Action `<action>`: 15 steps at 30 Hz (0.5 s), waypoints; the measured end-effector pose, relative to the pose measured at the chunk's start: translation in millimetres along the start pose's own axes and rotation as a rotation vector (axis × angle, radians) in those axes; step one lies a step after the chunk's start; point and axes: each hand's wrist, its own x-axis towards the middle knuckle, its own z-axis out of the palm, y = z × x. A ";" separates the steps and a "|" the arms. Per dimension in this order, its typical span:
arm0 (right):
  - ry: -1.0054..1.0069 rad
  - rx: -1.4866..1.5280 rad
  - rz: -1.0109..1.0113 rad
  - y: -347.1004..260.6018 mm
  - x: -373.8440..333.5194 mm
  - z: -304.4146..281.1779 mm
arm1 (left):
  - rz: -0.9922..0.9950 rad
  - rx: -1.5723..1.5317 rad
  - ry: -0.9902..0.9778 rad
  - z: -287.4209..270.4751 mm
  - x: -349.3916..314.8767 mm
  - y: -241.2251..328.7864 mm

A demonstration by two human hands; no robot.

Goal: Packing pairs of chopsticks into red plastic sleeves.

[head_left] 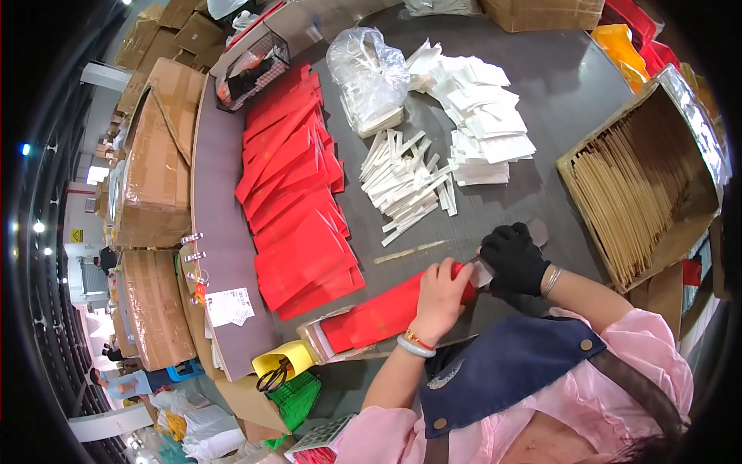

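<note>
A red paper envelope lies slantwise along the near table edge. My bare left hand is closed on its right end, with the fingertips pressed down. Beside it is my right hand in a black glove, with its fingers curled. A small whitish piece shows between the two hands, touching the gloved fingers; its kind is unclear. Just past the glove is a flat grey rounded thing, partly covered. Overlapping red envelopes form a long row on the left.
Folded white strips, white cards and a clear plastic bag lie mid-table. An open carton of upright brown cardboard pieces stands right. A yellow holder with black-handled scissors hangs near the front edge. A wire basket sits far left.
</note>
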 end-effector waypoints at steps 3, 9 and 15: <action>0.152 -0.039 -0.113 0.7 -0.3 -11.8 | 0.068 0.130 -0.165 -47.3 16.8 13.1; 0.375 0.041 0.181 14.8 -21.1 -69.6 | 0.020 0.145 0.131 -133.8 21.5 -62.6; 0.181 -0.033 0.204 0.1 -28.1 -50.6 | -0.465 0.021 0.301 -8.5 -20.8 -30.2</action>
